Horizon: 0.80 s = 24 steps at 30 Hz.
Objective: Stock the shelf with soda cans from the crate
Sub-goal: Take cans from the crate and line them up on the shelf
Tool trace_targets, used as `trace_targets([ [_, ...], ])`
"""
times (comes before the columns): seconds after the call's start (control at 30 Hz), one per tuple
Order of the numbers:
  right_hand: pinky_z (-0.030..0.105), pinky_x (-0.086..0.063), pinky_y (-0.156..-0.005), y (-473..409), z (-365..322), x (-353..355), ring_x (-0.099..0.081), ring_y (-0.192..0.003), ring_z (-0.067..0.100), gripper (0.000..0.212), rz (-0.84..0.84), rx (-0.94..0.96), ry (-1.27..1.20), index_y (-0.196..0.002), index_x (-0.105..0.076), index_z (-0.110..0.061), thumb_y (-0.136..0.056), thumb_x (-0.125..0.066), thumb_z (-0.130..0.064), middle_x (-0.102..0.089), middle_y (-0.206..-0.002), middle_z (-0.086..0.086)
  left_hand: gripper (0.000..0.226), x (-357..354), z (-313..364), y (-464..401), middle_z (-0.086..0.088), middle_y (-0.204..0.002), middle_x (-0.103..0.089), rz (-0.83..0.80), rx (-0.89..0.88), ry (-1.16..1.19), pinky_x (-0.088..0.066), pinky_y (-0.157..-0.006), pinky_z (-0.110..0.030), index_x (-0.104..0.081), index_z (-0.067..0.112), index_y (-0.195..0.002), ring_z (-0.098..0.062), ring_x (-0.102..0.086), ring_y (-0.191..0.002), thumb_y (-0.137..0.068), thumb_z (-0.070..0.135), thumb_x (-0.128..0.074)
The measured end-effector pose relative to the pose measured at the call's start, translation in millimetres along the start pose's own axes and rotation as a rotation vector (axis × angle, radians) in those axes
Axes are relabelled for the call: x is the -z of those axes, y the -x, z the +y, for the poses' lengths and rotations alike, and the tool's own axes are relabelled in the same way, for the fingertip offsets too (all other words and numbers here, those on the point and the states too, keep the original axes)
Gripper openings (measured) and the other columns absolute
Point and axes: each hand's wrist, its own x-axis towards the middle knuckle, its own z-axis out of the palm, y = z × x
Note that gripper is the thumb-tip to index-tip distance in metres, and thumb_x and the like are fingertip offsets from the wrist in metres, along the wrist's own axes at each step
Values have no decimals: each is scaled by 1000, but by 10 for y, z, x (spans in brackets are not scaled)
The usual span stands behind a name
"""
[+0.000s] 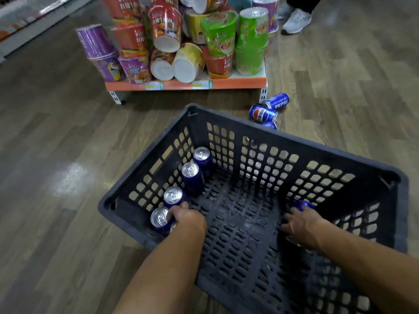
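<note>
A dark grey slotted crate stands on the wooden floor in front of me. Several blue soda cans stand upright along its left wall, such as one and another. My left hand reaches in and grips the nearest can in that row. My right hand lies over a blue can on its side at the crate's right wall, fingers curled round it. Three blue Pepsi cans lie on the floor behind the crate.
A low orange-edged shelf behind the crate is piled with noodle cups. Another person's shoes stand at the top right. A shelf unit runs along the top left.
</note>
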Motion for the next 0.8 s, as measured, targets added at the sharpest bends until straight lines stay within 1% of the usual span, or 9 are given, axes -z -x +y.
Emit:
trace_targets([
  [0.07, 48, -25, -113, -25, -25, 7, -26, -142, 33, 49, 7, -10, -1, -154, -30, -23, -107, -29, -35, -29, -157, 11, 51, -4, 28, -80, -9, -160, -30, -5, 12, -46, -45, -99, -50, -38, 17, -150, -35, -16, -146, -101, 23, -51],
  [0.17, 47, -24, -111, -96, -57, -12, -27, -141, 33, 48, 34, -34, 19, -153, -29, -21, -107, -30, -33, -33, -154, 12, 50, -25, 72, -191, -12, -152, -40, 24, 30, -95, -44, -99, -48, -41, 16, -148, -33, -31, -138, -100, 22, -51],
  [0.3, 46, -29, -106, -192, -63, -22, -41, -129, 31, 41, 122, -24, 23, -141, -45, -13, -105, -37, -31, -52, -140, 12, 48, -3, 97, -258, -13, -153, -41, 85, 14, 1, -46, -100, -43, -42, 13, -150, -34, -40, -137, -103, 20, -47],
  [0.4, 52, -26, -110, -193, -69, 20, -45, -126, 31, 40, 141, 19, -12, -137, -47, -15, -100, -49, -30, -51, -137, 11, 51, 57, 112, -215, -15, -154, -40, 114, -35, 108, -45, -105, -49, -40, 9, -151, -37, -41, -138, -101, 14, -51],
  [0.47, 59, -20, -115, -194, -114, 57, -47, -127, 31, 47, 135, 44, -90, -142, -43, -19, -97, -56, -25, -47, -139, 9, 54, 59, 122, -219, -16, -153, -41, 127, -68, 144, -47, -104, -51, -39, 8, -151, -38, -45, -136, -99, 11, -56],
  [0.53, 63, -23, -113, -196, -190, 78, -48, -126, 32, 62, 135, 61, -148, -146, -37, -24, -91, -65, -25, -44, -141, 8, 57, 45, 124, -252, -16, -151, -43, 131, -87, 161, -49, -102, -52, -40, 7, -149, -38, -47, -133, -96, 10, -60],
  [0.63, 62, -28, -109, -170, -281, 108, -42, -131, 34, 82, 147, 89, -232, -149, -30, -30, -80, -75, -30, -39, -145, 7, 61, 42, 123, -270, -16, -150, -44, 106, -100, 191, -51, -100, -51, -40, 7, -149, -40, -50, -130, -93, 9, -65],
  [0.7, 60, -31, -107, -148, -310, 151, -45, -127, 31, 84, 167, 98, -298, -147, -31, -31, -76, -77, -34, -43, -139, 5, 64, 33, 114, -263, -16, -147, -46, 106, -99, 199, -53, -98, -50, -40, 8, -148, -39, -53, -127, -90, 10, -69],
  [0.8, 59, -29, -110, -100, -338, 207, -46, -124, 30, 87, 202, 110, -351, -146, -31, -33, -73, -78, -37, -44, -135, 4, 71, -3, 114, -235, -15, -145, -49, 87, -102, 287, -54, -96, -51, -40, 12, -148, -38, -55, -126, -86, 12, -75],
])
